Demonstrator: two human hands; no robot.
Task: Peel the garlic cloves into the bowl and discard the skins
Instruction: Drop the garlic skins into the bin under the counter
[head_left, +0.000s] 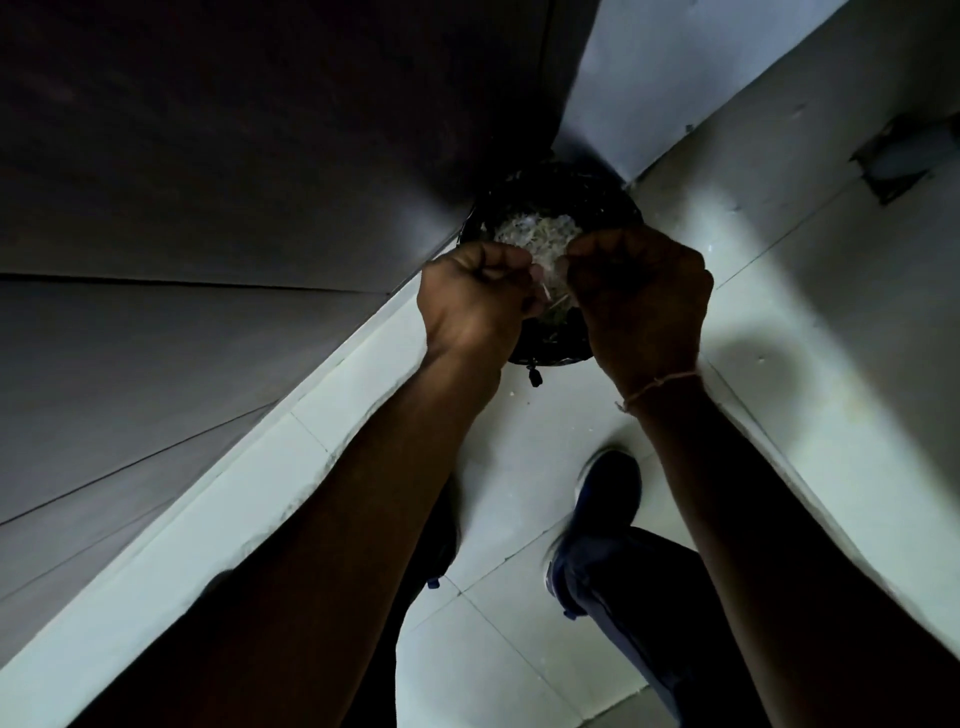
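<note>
A black-lined bin (550, 187) stands on the floor in a dim corner, with a heap of pale garlic skins (535, 234) inside. Both my hands hover over its near rim. My left hand (475, 301) is curled, and thin pale skin bits (545, 296) stick out from its fingers. My right hand (641, 296) is curled into a fist just to the right; what it holds is hidden. No bowl or cloves are in view.
Dark cabinet panels (208, 208) rise on the left above a pale plinth. White floor tiles (779, 338) spread to the right. My blue shoe (605, 493) and dark trouser leg stand just behind the bin. A few skin scraps (524, 395) lie on the floor.
</note>
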